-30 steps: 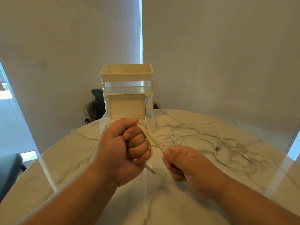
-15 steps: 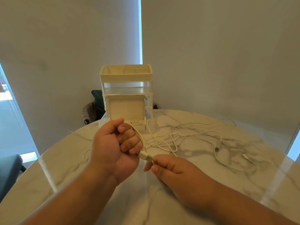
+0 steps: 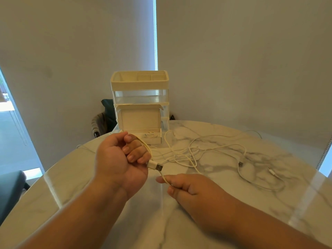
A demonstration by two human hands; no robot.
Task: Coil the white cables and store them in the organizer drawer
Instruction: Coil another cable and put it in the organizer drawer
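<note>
Marble table (image 3: 233, 221) holds a tall organizer (image 3: 140, 83) at the back, and its low drawer (image 3: 152, 140) is pulled out. The left hand (image 3: 118, 162) has a curled grip round a loop of white cable (image 3: 147, 149), and the plug (image 3: 156, 166) pokes out by the fingers. The right hand (image 3: 188, 187) pinches a strand just below the plug. The rest lies in a tangle (image 3: 186, 153) on the table. To coil well, I think the right hand should feed even loops round the left fingers, gently, so no knots pull tight.

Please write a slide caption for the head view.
Left hand holds the white USB cable; right hand pinches it over the marble table.
</note>
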